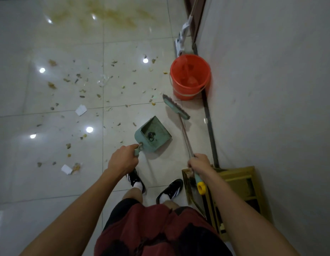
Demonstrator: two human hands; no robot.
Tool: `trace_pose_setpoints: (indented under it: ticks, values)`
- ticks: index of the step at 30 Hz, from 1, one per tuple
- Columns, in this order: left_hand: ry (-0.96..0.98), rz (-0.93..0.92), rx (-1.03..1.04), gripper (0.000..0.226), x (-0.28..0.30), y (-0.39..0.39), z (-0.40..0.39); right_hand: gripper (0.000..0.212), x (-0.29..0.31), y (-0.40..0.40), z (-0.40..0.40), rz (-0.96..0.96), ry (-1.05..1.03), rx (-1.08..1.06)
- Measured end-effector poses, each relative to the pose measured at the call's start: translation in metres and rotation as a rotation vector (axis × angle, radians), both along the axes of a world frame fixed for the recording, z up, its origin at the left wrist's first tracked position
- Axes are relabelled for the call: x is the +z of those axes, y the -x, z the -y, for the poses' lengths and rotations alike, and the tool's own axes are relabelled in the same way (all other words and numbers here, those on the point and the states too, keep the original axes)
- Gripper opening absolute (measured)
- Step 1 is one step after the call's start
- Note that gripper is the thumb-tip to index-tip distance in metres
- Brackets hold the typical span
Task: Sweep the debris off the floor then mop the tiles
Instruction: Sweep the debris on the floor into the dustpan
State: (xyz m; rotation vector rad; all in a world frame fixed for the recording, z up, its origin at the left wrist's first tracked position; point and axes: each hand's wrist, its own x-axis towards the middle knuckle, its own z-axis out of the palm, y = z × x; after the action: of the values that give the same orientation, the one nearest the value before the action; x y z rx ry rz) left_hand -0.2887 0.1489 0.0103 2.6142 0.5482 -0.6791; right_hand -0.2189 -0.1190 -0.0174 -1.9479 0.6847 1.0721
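Left hand (pixel 123 157) grips the dustpan (pixel 153 134) handle; right hand (pixel 199 164) grips the broom (pixel 176 109). Debris (pixel 83 91) lies far left.

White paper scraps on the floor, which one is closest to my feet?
The white scrap beside the yellowish debris clump, left of your left shoe. The other scrap lies farther out, near the tile joint.

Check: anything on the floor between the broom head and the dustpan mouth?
Nothing visible. The green broom head sits right of the green plastic dustpan, with only bare glossy tile between them. The orange plastic bucket stands beyond the broom, against the wall, outside that gap.
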Motion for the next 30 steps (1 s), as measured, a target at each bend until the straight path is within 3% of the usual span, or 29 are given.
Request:
trace_pose_setpoints:
  ticks: [8, 15, 21, 30]
  values:
    - [0.014, 0.002, 0.039, 0.029, -0.005, 0.006, -0.06, 0.025, -0.026, -0.005, -0.045, -0.04, 0.105, 0.01]
    - [0.022, -0.006, 0.025, 0.028, -0.012, 0.006, -0.126, 0.035, -0.035, -0.016, -0.11, -0.113, 0.219, 0.171]
    - [0.03, -0.016, 0.014, 0.036, -0.019, 0.006, -0.189, 0.039, -0.052, -0.014, -0.191, -0.214, 0.183, 0.258]
    - [0.056, -0.029, 0.14, 0.033, -0.021, 0.032, -0.284, 0.019, -0.064, -0.012, -0.324, -0.237, 0.03, 0.052]
